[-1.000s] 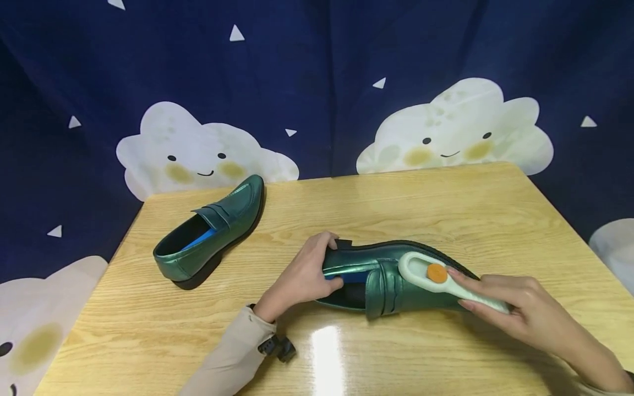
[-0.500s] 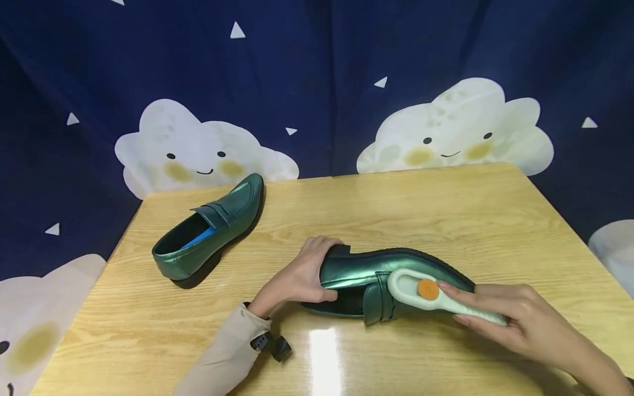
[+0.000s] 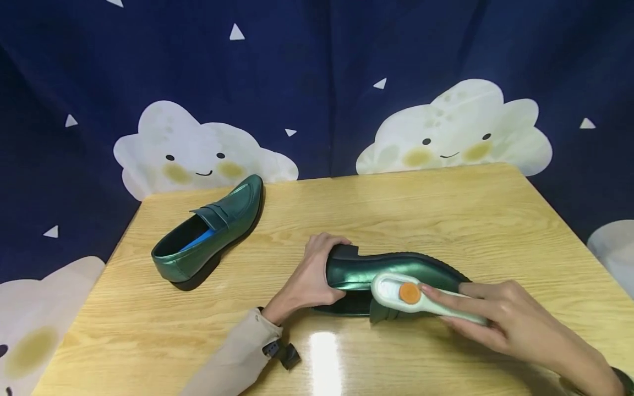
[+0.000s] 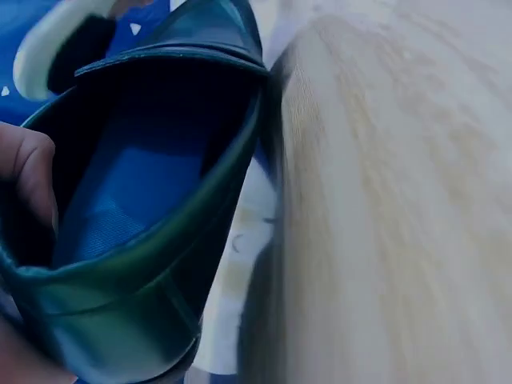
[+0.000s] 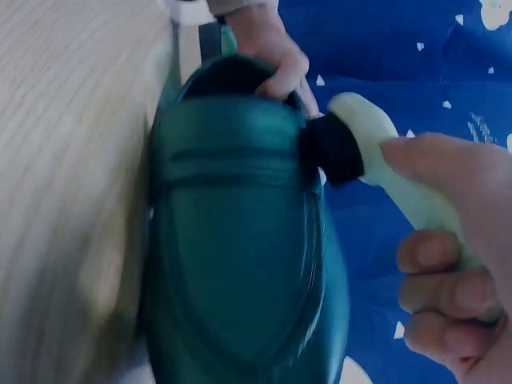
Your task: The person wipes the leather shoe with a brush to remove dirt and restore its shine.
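A shiny green loafer (image 3: 396,267) lies tipped on its side on the table, heel to the left, its opening facing the person. My left hand (image 3: 314,278) grips it round the heel, thumb hooked into the opening. Inside shows a blue insole (image 4: 136,184) in the left wrist view. My right hand (image 3: 500,313) holds a pale green shoe brush (image 3: 396,291) with an orange button by its handle, a finger close to the button. The dark brush head (image 5: 336,148) is right at the shoe's upper side, beside the strap, in the right wrist view.
A matching green loafer (image 3: 213,231) stands upright at the left of the wooden table (image 3: 446,209), toe pointing to the back. A dark blue curtain (image 3: 317,66) printed with clouds hangs behind the far edge. A small black device sits on the left cuff (image 3: 279,352).
The right hand has drawn the brush left along the shoe, toward the heel and the person. The gripped loafer has rolled slightly, showing more of its side. The other loafer stays put.
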Available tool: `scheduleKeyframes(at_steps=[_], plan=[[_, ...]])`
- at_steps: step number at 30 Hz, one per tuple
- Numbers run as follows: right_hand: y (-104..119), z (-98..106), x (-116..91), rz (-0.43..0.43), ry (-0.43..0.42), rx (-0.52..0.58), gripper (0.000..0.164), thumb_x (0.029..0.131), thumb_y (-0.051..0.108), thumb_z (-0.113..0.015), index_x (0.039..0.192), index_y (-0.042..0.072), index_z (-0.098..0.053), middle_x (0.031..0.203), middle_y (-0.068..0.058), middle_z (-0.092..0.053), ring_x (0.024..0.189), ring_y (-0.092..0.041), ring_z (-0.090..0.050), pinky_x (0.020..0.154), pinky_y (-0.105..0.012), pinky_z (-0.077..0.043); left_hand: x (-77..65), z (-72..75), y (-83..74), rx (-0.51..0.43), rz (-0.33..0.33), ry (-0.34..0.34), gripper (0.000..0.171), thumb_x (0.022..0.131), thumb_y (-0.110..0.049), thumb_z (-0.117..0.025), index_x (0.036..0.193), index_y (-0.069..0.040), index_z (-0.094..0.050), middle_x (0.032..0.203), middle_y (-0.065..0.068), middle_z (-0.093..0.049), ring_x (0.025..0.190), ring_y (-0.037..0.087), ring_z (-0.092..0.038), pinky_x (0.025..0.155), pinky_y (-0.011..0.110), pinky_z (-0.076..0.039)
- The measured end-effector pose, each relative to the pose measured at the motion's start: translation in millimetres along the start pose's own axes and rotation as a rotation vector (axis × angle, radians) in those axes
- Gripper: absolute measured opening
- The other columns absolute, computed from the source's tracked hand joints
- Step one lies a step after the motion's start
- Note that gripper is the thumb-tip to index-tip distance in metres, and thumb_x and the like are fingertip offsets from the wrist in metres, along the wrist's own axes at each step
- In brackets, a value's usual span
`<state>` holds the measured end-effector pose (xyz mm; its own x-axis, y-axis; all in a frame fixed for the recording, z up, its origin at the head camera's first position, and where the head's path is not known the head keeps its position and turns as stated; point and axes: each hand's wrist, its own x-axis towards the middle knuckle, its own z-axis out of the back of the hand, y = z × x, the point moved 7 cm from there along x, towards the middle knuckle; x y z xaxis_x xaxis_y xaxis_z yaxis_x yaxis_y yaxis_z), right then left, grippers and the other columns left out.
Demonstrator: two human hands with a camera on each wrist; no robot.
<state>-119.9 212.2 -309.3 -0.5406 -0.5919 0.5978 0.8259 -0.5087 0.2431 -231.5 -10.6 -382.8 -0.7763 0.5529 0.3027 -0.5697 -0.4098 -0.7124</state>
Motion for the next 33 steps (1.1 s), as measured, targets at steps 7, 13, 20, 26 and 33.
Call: scheduleKeyframes(at_steps=[7,13,20,26,33], plan=[[-13.0,-4.0,8.9,-0.061,0.020,-0.171,0.043,0.099,0.046,-0.045,0.126,0.019,-0.066,0.065,0.020,-0.032,0.055,0.011,-0.019,0.047,-0.006,-0.019,11.1,-18.1,0.8,0.044,-0.036,0.094,0.088,0.053,-0.015,-0.079,0.134,-0.007,-0.046,0.125,0.007,-0.046,0.114,0.023,-0.035,0.094,0.041,-0.035],[-1.6,-12.7,4.7,0.014,0.078,-0.187,0.043,0.101,0.045,-0.042,0.125,0.019,-0.067,0.064,0.018,-0.034,0.053,0.011,-0.018,0.045,-0.006,-0.017,11.5,-23.2,3.0,0.121,-0.108,0.294,0.102,0.054,-0.017,-0.082,0.142,-0.007,-0.031,0.138,0.008,-0.035,0.125,0.024,-0.028,0.103,0.043,-0.030],[0.7,-10.5,13.7,0.027,0.041,-0.173,0.043,0.101,0.045,-0.042,0.123,0.020,-0.069,0.066,0.018,-0.035,0.054,0.011,-0.018,0.045,-0.007,-0.017,7.4,-21.2,9.6,0.086,-0.147,0.457,0.109,0.057,-0.018,-0.080,0.148,-0.008,-0.019,0.145,0.009,-0.025,0.131,0.023,-0.021,0.106,0.043,-0.027],[-4.1,-23.4,12.7,-0.001,0.150,-0.210,0.042,0.100,0.048,-0.042,0.130,0.026,-0.063,0.065,0.019,-0.037,0.051,0.011,-0.018,0.044,-0.007,-0.018,6.6,-20.5,10.4,0.044,-0.163,0.492,0.108,0.058,-0.016,-0.080,0.148,-0.010,-0.019,0.146,0.007,-0.023,0.131,0.022,-0.020,0.106,0.042,-0.028],[0.8,-22.5,18.7,0.031,0.164,-0.105,0.040,0.099,0.042,-0.049,0.131,0.023,-0.062,0.065,0.021,-0.038,0.053,0.011,-0.020,0.046,-0.005,-0.019,6.3,-19.0,12.0,0.014,-0.166,0.497,0.110,0.059,-0.015,-0.082,0.148,-0.011,-0.019,0.147,0.006,-0.023,0.133,0.021,-0.019,0.107,0.042,-0.028]])
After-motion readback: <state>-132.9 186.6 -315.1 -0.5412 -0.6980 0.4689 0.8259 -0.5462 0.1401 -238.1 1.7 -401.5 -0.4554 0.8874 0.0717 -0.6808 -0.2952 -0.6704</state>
